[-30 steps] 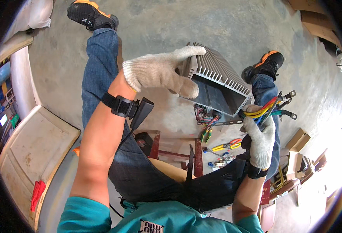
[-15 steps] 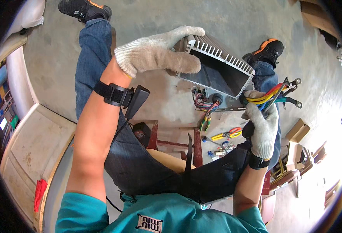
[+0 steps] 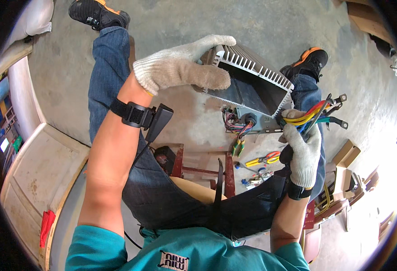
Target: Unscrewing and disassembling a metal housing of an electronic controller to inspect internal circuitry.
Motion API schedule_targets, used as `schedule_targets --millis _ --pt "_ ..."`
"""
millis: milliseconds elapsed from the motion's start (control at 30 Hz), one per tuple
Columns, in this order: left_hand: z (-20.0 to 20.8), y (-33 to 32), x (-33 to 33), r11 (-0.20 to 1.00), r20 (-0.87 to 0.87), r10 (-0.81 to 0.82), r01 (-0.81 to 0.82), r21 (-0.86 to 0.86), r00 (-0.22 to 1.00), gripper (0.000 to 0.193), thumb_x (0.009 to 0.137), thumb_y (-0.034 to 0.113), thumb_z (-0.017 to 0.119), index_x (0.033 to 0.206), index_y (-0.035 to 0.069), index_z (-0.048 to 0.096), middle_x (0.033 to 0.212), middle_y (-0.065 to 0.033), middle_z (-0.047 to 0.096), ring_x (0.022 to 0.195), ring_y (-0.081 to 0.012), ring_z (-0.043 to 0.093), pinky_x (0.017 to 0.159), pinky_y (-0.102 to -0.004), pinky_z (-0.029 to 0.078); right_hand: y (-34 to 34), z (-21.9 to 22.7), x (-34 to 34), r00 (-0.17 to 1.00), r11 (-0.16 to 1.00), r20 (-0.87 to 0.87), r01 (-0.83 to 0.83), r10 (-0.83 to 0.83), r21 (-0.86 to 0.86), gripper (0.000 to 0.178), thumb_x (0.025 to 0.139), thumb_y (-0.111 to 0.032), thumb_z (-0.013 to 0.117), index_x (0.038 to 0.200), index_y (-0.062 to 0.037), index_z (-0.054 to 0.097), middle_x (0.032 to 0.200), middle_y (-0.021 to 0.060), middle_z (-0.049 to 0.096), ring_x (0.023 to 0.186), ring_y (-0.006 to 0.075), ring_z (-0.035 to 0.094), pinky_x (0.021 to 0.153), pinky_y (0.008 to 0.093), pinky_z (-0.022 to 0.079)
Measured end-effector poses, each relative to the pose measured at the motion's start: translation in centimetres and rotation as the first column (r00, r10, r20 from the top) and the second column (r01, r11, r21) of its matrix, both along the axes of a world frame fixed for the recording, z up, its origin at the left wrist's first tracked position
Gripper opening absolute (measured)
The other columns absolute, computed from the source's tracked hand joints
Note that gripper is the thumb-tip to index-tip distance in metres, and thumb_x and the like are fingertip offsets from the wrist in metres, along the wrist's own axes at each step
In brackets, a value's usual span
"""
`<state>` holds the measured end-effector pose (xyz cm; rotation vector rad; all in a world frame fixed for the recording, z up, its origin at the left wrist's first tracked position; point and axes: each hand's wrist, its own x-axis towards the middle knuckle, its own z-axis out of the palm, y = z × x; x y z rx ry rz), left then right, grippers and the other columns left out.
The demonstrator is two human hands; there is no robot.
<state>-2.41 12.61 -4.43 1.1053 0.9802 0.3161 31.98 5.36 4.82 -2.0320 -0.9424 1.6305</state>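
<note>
The finned housing point(image 3: 258, 68) is matt, ridged metal; the cables point(image 3: 303, 120) have smooth, plastic-looking sheaths and metal lugs point(image 3: 340, 99). The gloves point(image 3: 180, 70) are rough knitted cloth, the floor point(image 3: 185, 22) dull concrete.

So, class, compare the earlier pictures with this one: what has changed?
The left hand in its off-white knitted glove has tipped the grey, finned metal housing away from the person, exposing more of the grey metal panel below. Nothing was taken or released: the right hand in its off-white knitted glove still holds the multicoloured cable bundle; the red-and-yellow pliers stayed put.
</note>
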Motion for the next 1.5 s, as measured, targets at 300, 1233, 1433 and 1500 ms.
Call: schedule_targets --millis 300,1233,1433,1500 --pt "0.3 0.0 -0.1 0.997 -0.004 0.065 -0.065 -0.043 0.998 0.103 0.089 0.062 0.088 0.17 0.015 0.046 0.146 -0.0049 0.064 0.117 -0.0156 0.06 0.097 -0.0298 0.054 0.0 0.2 -0.3 0.999 1.0 -0.022 0.029 -0.029 0.008 0.03 0.099 -0.006 0.079 0.128 0.0014 0.073 0.111 0.006 0.078 0.087 0.0114 0.068 0.081 0.0278 0.056" --pt "-0.9 1.0 0.0 0.963 0.003 0.27 -0.27 0.019 0.963 0.109 0.093 0.058 0.087 0.17 -0.002 0.038 0.159 -0.0126 0.056 0.145 -0.022 0.054 0.124 -0.0362 0.041 -0.5 -2.6 0.3 0.963 0.951 0.123 -0.26 0.241 0.169 0.043 0.095 -0.033 0.078 0.115 0.0004 0.061 0.1 0.0262 0.071 0.097 0.0451 0.072 0.085 0.0509 0.055" --pt "-0.5 1.2 -0.1 0.973 -0.101 0.228 -0.224 0.054 0.968 0.107 0.093 0.057 0.086 0.171 0.0 0.039 0.159 -0.0144 0.057 0.141 -0.0234 0.057 0.118 -0.0362 0.048 0.0 -3.4 0.5 0.977 0.95 0.073 -0.213 0.201 0.23 0.041 0.096 -0.034 0.077 0.112 0.0009 0.062 0.099 0.0266 0.072 0.096 0.0441 0.072 0.085 0.0499 0.055" --pt "0.0 1.4 0.3 0.973 -0.058 0.231 -0.229 0.038 0.971 0.1 0.096 0.051 0.084 0.171 0.003 0.039 0.154 -0.0131 0.06 0.132 -0.0228 0.064 0.097 -0.0349 0.062 0.3 -3.4 0.5 0.983 0.953 0.05 -0.184 0.177 0.24 0.041 0.095 -0.034 0.077 0.111 0.0013 0.062 0.099 0.0269 0.072 0.096 0.0436 0.073 0.085 0.0495 0.055"
